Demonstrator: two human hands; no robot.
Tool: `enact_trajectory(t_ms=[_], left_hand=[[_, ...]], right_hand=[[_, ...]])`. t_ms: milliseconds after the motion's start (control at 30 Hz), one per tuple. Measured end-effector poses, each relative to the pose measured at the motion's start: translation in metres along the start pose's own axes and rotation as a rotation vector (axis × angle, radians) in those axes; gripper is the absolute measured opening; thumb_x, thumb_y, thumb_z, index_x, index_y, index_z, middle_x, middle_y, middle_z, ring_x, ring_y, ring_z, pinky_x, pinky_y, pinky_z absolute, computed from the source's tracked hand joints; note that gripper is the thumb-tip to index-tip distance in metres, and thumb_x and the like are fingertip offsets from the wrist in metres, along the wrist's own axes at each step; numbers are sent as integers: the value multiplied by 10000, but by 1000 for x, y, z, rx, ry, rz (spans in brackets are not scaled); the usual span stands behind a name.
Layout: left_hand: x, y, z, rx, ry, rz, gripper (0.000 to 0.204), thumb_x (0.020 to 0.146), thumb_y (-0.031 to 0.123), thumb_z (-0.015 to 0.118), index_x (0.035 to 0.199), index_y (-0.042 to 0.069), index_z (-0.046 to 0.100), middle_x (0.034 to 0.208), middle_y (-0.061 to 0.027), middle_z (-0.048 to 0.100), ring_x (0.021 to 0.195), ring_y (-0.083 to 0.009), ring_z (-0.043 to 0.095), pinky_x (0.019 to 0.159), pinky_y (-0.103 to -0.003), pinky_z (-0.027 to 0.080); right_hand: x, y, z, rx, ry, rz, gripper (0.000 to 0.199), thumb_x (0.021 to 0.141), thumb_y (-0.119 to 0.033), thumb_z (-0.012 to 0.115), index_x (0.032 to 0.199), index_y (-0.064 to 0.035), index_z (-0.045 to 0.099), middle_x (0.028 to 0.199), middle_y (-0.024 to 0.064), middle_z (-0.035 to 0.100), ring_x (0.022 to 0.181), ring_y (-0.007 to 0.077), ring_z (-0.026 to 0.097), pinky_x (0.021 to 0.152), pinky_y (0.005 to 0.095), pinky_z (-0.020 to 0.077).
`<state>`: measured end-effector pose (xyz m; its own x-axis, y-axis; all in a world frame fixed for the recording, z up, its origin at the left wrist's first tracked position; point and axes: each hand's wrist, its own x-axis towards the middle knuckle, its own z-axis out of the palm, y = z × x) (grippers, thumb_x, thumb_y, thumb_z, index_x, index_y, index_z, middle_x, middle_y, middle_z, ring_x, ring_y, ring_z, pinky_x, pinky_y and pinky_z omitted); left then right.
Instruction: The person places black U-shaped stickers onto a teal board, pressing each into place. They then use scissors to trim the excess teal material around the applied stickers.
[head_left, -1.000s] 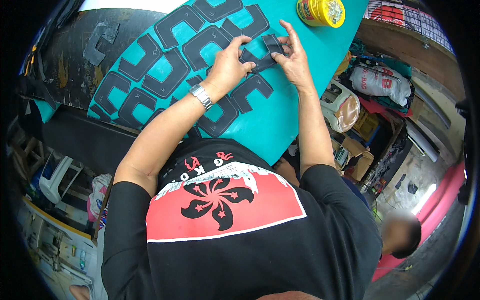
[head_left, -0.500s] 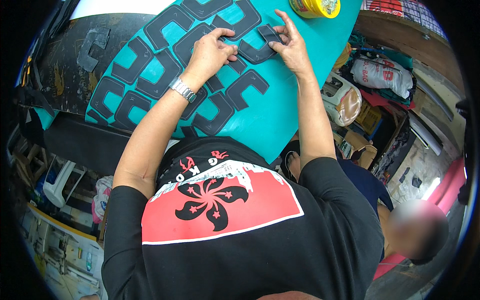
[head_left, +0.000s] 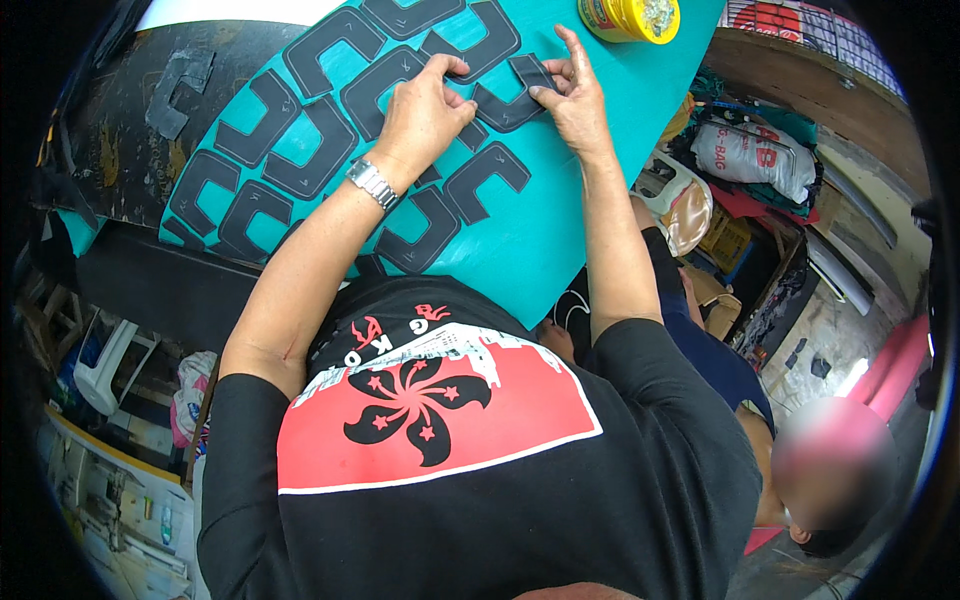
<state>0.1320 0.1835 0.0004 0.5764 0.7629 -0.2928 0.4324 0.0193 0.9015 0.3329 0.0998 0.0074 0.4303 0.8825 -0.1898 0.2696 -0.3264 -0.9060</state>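
Observation:
A dark grey C-shaped cutout lies between my hands over a teal sheet. My right hand pinches its right end between thumb and fingers, with the index finger raised. At the cutout's left end are the bent fingertips of my left hand; whether they grip it or only touch it is hard to see. Several similar cutouts with pale lines along their edges, such as one at the left and one nearer me, lie flat on the sheet. My left forearm covers some of them.
A yellow tub stands at the sheet's far right. On the dark surface at left lies a grey C-shaped piece. Another person sits close on my right. A white stool is at lower left, a stuffed white bag at right.
The whole view has shifted slightly. My hands keep nearly the same pose around the cutout, whose right end is still pinched. The person on the right has moved the head and legs a little.

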Motion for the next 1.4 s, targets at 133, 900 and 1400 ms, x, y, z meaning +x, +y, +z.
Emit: enact_trajectory(t_ms=[133, 900, 1400], left_hand=[[1, 6, 0, 96, 0, 32, 406, 803, 114, 755, 1183, 90, 613, 804, -102, 733, 773, -277, 728, 728, -395, 573], [-43, -22, 27, 857, -232, 703, 782, 956, 601, 478, 1522, 72, 367, 1600, -84, 328, 1511, -217, 228, 1248, -506, 111], [15, -24, 20, 855, -122, 729, 845, 903, 739, 383, 1554, 202, 333, 1647, -30, 228, 1528, -177, 158, 1264, -502, 50]], right_hand=[[-3, 0, 5, 12, 44, 11, 882, 774, 151, 651, 1539, -174, 356, 1044, 70, 606, 920, 116, 637, 791, 245, 545], [8, -13, 10, -493, 202, 83, 869, 713, -103, 816, 1485, -116, 420, 981, 131, 617, 798, 233, 626, 729, 359, 535], [9, -12, 6, -601, 225, 37, 748, 715, -110, 833, 1399, -92, 531, 886, 101, 662, 748, 227, 646, 713, 378, 533]])
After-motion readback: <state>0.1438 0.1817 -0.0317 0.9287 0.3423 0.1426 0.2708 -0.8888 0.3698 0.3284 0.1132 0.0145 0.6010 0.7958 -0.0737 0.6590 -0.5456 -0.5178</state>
